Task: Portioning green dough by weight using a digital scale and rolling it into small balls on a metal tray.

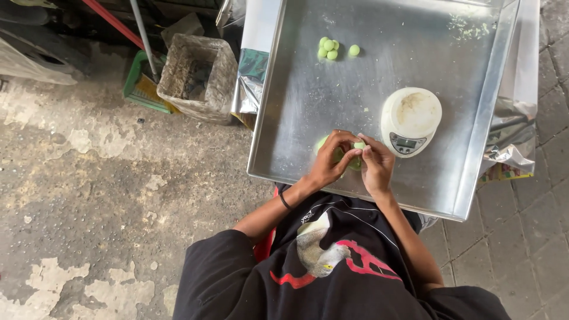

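Observation:
My left hand [329, 160] and my right hand [376, 165] meet over a lump of green dough [339, 154] at the near edge of a large metal tray [296, 112]. Both hands' fingers pinch the dough between them, and a small green piece [359, 145] shows at the fingertips. Most of the lump is hidden under my left hand. Several small green dough balls [329, 48] lie in a cluster at the far side of the tray, with one more ball [354, 50] just to their right.
A small white round kitchen scale [410, 118] stands on the tray right of my hands. A dirty grey tub [194, 74] and a green crate [140, 86] sit on the concrete floor at left. Foil sheeting [515, 148] hangs beside the tray's right rim.

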